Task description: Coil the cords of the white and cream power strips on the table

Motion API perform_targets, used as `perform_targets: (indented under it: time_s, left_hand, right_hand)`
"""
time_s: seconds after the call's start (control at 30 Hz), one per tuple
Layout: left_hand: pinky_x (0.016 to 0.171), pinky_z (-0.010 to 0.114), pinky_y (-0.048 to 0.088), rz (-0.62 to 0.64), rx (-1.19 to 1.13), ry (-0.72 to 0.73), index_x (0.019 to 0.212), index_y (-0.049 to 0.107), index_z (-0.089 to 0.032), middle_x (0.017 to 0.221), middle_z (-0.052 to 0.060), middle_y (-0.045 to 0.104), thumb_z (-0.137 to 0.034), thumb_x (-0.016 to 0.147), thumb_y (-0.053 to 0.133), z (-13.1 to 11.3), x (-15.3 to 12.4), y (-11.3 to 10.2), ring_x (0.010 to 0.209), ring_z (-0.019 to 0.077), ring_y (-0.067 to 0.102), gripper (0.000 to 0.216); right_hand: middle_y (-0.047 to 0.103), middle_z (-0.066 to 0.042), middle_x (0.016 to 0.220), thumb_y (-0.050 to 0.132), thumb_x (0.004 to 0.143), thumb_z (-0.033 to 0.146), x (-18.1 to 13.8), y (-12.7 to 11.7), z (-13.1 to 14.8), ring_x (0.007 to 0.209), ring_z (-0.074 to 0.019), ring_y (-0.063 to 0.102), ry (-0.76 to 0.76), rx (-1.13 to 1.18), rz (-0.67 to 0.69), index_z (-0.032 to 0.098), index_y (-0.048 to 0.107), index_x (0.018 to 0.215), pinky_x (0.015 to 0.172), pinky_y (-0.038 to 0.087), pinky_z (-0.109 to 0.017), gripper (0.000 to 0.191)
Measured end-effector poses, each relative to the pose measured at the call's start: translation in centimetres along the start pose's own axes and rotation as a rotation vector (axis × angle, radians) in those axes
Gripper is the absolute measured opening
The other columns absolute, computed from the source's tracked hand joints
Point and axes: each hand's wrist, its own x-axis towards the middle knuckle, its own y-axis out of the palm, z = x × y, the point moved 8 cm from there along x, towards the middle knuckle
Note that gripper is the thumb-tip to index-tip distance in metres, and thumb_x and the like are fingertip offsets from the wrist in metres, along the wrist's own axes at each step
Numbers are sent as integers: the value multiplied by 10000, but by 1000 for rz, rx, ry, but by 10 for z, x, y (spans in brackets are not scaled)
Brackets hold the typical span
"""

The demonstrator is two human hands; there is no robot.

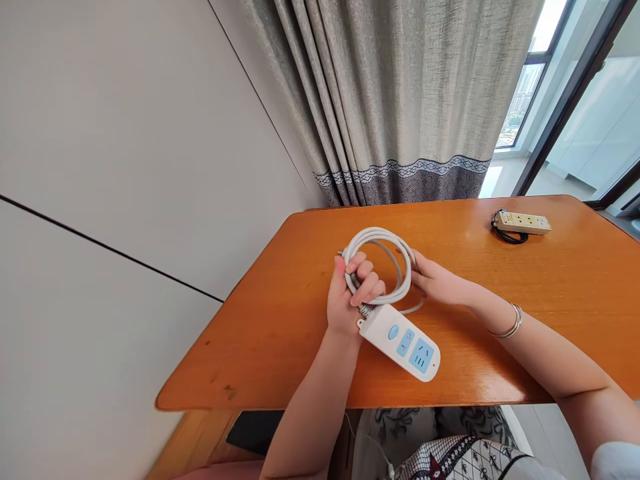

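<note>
Wooden table [260, 333], coiled cord [376, 233], left fingers [369, 283] around

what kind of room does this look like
Probably a room in a home, perhaps a high-rise flat: there's a wooden table, a long curtain with a patterned band, and a window showing tall buildings outside.

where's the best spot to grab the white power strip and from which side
Probably across its two long edges near the rounded free end, coming from the right. The white power strip is long and narrow, slanting so that this end points right and toward the wearer, while the left hand and coiled cable crowd the other end.
</note>
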Motion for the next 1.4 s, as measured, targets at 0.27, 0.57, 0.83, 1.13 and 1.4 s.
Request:
perform_targets:
  time_s: [0.27,0.57,0.83,1.13,1.4]
  left_hand:
    - [385,110,345,-78,30,275,699,444,-185,907,-17,777,-435,1050,349,-43,8,-13,339,-14,351,441]
    - [374,105,347,-165,-11,410,655,458,-175,969,14,791,-492,1050,238,-62,2,-14,349,-9,392,552]
    - [389,135,388,-255,49,533,620,448,-187,961,1,797,-547,1013,337,-70,-3,-19,403,30,492,545]
    - [381,146,364,-349,55,593,629,419,-173,1112,21,772,-535,1020,341,-67,-9,-18,430,22,517,539]
    - [429,108,402,-419,-17,780,590,468,-183,907,-32,776,-435,1060,311,-107,-22,-26,493,-1,558,555]
  right_hand:
    - [613,-98,1026,393,940,165,-1,17,-13,822,-166,557,-53,-312,59,102,37,1590,829,508,-374,744]
    - [676,-40,944,386,988,220,1,22,-6,822,-145,594,-61,-91,161,151,243,1580,828,502,-323,613]
    - [697,-57,1015,413,995,251,6,6,-11,896,-156,597,-87,-104,125,153,418,1513,867,491,-320,527]
    - [692,-151,960,430,923,118,-11,1,18,722,-178,595,-6,-931,28,91,291,1573,690,452,-296,665]
    - [685,-73,909,387,986,226,-9,-24,25,732,-154,562,-181,-453,-84,132,415,1521,716,466,-290,544]
